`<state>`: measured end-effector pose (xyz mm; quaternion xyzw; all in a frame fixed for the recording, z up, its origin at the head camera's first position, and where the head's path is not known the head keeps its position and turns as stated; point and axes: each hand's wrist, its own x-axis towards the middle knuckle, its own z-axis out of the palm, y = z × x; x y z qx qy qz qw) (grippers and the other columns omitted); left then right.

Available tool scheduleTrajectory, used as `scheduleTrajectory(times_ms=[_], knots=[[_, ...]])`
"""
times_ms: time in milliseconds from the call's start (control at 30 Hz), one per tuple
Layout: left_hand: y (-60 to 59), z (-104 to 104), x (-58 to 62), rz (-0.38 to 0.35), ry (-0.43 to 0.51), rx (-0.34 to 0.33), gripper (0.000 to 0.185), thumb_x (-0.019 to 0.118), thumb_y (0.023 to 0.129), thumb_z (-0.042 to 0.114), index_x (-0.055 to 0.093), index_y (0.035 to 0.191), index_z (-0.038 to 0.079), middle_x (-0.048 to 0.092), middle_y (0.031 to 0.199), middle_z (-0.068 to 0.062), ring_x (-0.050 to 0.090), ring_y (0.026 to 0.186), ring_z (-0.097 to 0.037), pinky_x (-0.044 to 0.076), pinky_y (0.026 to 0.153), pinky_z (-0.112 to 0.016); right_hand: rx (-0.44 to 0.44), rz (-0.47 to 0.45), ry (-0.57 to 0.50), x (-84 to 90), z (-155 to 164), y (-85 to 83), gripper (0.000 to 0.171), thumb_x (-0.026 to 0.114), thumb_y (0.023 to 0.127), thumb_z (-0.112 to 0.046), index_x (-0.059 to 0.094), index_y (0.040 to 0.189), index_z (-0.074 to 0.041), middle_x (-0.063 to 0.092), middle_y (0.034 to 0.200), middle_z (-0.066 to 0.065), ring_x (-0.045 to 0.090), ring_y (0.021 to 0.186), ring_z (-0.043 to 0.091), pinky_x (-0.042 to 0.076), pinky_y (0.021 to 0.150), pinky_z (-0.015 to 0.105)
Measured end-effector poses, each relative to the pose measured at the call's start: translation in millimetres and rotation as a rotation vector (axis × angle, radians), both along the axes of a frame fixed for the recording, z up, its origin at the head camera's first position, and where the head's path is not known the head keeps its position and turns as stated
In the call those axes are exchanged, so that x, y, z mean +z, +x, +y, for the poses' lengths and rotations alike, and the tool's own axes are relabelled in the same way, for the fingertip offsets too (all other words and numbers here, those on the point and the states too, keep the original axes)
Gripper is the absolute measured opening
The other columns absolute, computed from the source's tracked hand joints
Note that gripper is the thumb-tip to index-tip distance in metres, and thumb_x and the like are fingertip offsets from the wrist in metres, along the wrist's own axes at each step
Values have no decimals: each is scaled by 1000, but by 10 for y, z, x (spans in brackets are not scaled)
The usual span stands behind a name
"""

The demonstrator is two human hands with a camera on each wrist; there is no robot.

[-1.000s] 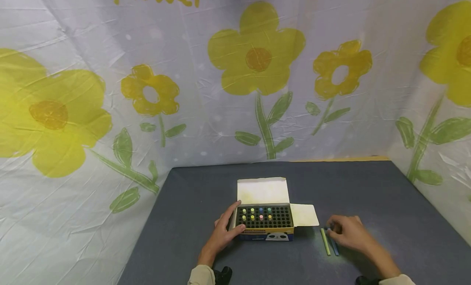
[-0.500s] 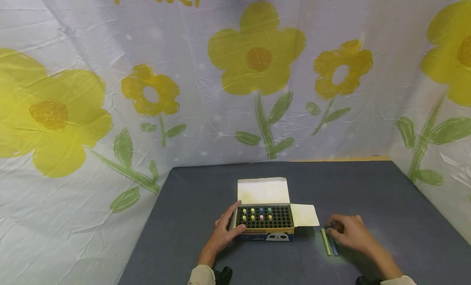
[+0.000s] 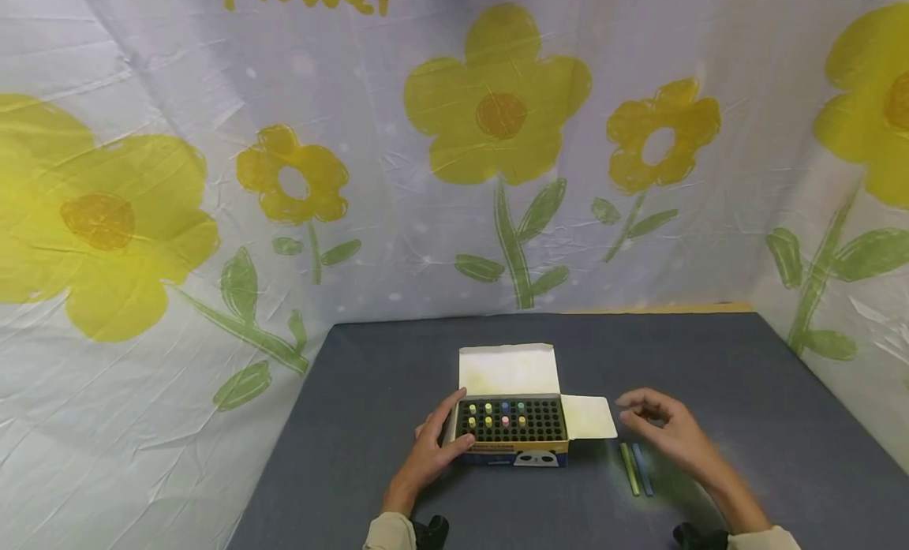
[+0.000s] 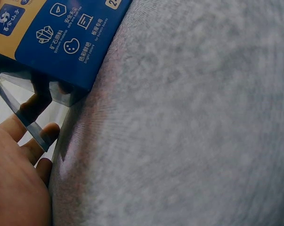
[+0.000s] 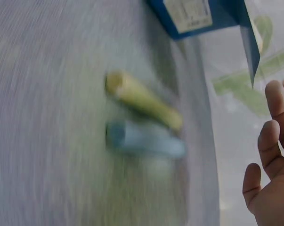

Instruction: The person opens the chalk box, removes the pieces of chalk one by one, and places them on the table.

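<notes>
Risen off the yellow chalk stick (image 3: pixel 628 468) and blue chalk stick (image 3: pixel 642 469), right hand (image 3: pixel 667 432) now, grip open and empty. Both sticks flat on grey felt surface (image 3: pixel 746 392), right of the open cardboard chalk box (image 3: pixel 510 422). Best pinched one at a time mid-length, with left hand (image 3: pixel 431 447) grip clasping the box's left side.

Flower-printed backdrop (image 3: pixel 497 124), grey tabletop (image 3: pixel 398 487)

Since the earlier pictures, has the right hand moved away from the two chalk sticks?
Yes. The right hand has lifted off the chalk sticks and shifted up and left, toward the box; the sticks lie uncovered.
</notes>
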<state>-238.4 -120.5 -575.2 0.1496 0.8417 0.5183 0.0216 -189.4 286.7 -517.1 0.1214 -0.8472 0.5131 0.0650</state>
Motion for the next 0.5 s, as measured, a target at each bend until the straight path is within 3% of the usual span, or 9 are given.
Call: scheduleTrajectory(times_ms=[300,433,500], knots=[[0,3,-7,13,-3,-13,71,70,93,39,37,156,45,37,165,-1,28,148,-44,26,105,-75,59,114,-74,74,-340,-105,22,65,99,-8,66,120,-2,68,99,0,60,85,12,48,76,30],[-3,-6,-6,17,4,-18,71,70,93,38,37,156,44,37,165,-1,29,148,-43,24,106,-75,77,181,14,73,-507,-181,19,71,95,-8,69,115,-7,66,99,-1,55,83,16,45,75,36],[-5,-12,-1,18,10,-26,71,70,93,37,37,156,44,37,165,0,30,149,-42,22,107,-75,69,212,56,65,-603,-207,19,74,93,-10,71,111,-11,65,96,-1,51,82,17,37,78,38]])
